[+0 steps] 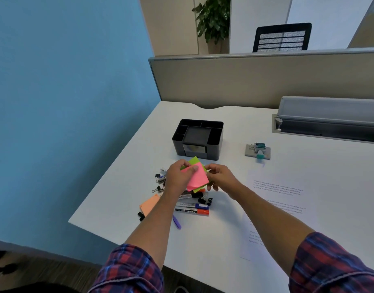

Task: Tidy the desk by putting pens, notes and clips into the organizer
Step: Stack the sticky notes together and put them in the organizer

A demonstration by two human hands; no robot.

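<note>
Both hands hold the notes above the worktop [224,187].
The left hand [178,176] and right hand [221,176] pinch opposite edges of the pink and green notes [197,176] between them, just in front of the organizer [197,140], over the pens [192,209] and clips [204,199].

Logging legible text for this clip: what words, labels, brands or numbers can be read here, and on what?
"comix", uncertain: on the barrel of the red-capped marker lying on the desk.
Blue-capped marker: label print too small to read.
Printed sheet right of the hands: paragraphs of text, too blurred to read.
Grey pad under the stamp: a dark label, unreadable.
Pen at the pile's far end: barrel print, unreadable.
</note>
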